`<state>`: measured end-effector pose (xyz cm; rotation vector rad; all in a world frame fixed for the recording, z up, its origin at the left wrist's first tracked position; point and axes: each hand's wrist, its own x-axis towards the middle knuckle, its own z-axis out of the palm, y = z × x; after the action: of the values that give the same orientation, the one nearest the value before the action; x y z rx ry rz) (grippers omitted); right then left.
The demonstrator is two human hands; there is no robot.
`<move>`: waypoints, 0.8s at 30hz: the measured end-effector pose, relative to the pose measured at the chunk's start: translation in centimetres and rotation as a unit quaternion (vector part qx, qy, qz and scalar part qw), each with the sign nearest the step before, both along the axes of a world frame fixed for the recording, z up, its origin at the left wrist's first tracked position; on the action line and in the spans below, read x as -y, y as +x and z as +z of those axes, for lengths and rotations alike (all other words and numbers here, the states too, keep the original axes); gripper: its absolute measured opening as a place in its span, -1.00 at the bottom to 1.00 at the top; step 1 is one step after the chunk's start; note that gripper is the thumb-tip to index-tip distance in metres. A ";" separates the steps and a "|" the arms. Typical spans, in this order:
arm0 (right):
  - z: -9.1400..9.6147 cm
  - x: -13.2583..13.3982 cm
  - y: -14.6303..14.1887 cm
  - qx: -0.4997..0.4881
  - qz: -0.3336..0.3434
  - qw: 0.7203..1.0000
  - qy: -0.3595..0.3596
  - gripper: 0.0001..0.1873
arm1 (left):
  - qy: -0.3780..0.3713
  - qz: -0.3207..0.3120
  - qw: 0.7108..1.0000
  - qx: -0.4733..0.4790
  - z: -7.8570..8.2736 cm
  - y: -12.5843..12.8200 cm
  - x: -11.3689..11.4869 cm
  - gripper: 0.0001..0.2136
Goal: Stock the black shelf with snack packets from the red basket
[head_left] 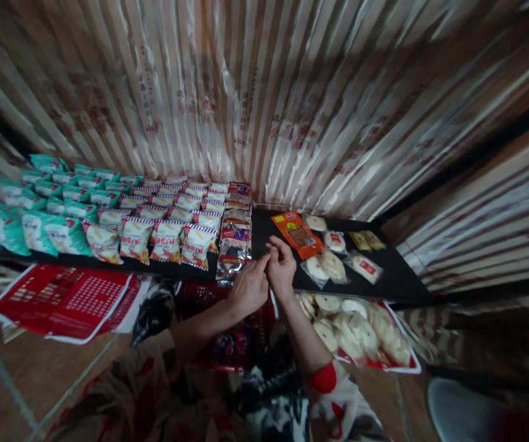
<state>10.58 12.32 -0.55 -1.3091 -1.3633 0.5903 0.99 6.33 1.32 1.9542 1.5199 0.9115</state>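
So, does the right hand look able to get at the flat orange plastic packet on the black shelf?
Probably yes. The right hand is at the front of the black shelf, just beside the orange packet, which lies uncovered. The left hand meets it from the other side.

Both bare forearms reach forward and converge in the middle. The left hand (248, 288) lies knuckles-up, its fingertips pinched together and touching the right hand (281, 267), whose fingers curl inward. Whether they pinch anything cannot be told.
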 end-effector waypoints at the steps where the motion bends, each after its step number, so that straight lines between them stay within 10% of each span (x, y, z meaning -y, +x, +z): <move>1: -0.5 2.2 0.1 -0.022 -0.004 1.000 -0.014 -0.66 | -0.009 -0.024 1.000 -0.006 -0.8 -0.3 2.0 -0.56; 7: -6.0 12.1 0.7 0.008 0.008 0.983 -0.181 -0.67 | -0.159 -0.191 0.965 -0.082 -6.5 -2.5 10.8 -0.73; 14: -10.0 15.4 0.6 0.255 0.237 0.865 -0.361 -0.75 | -0.264 -0.147 0.945 -0.122 -9.8 -3.9 13.6 -0.80; 24: -10.8 15.5 0.1 0.264 0.260 0.842 -0.391 -0.80 | -0.386 0.006 0.921 -0.055 -11.9 -5.6 14.5 -0.87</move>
<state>10.68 -3.21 -11.34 -1.8394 -2.0845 1.3331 -4.57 -8.13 -10.60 1.4175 1.6178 0.1357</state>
